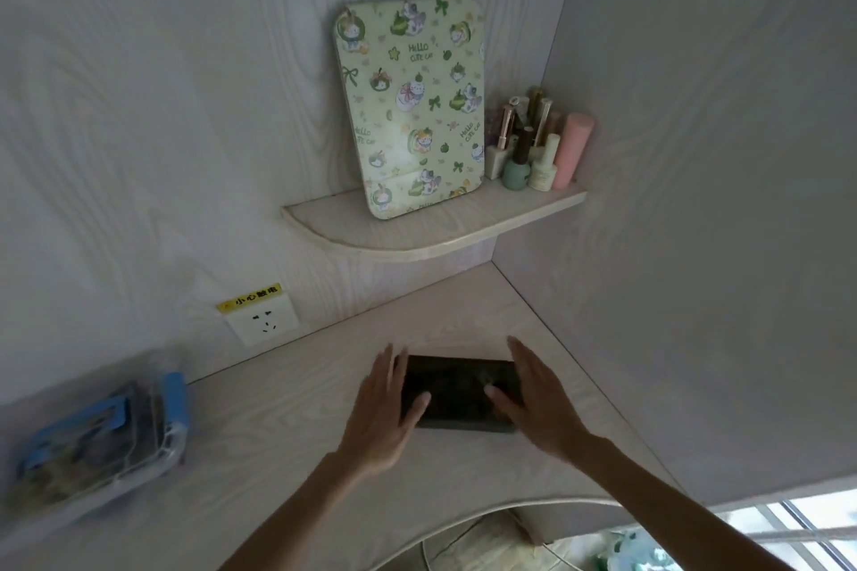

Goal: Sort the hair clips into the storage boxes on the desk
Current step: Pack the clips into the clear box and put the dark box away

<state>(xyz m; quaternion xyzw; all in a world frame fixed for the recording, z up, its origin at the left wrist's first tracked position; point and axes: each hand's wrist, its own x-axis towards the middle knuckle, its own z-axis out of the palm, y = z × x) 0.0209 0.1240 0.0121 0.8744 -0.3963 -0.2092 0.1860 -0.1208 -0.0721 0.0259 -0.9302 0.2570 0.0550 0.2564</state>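
Person, two arms: we record both forearms bare to the lower edge of the view, no sleeve showing on either. Left hand (387, 413) and right hand (533, 403): we find both bare, slender, with long fingers and short, plain nails. Motion blur softens finer detail.

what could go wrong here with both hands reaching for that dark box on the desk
1. The left hand and right hand flank the dark box with straight fingers, thumbs over it; lifted without a firmer hold, it might slip.
2. The box lies near the corner under the shelf; lifting high could bump the shelf and topple the leaning patterned board or the bottles.
3. The clear box with blue clasps sits near the desk edge; an elbow could knock it.
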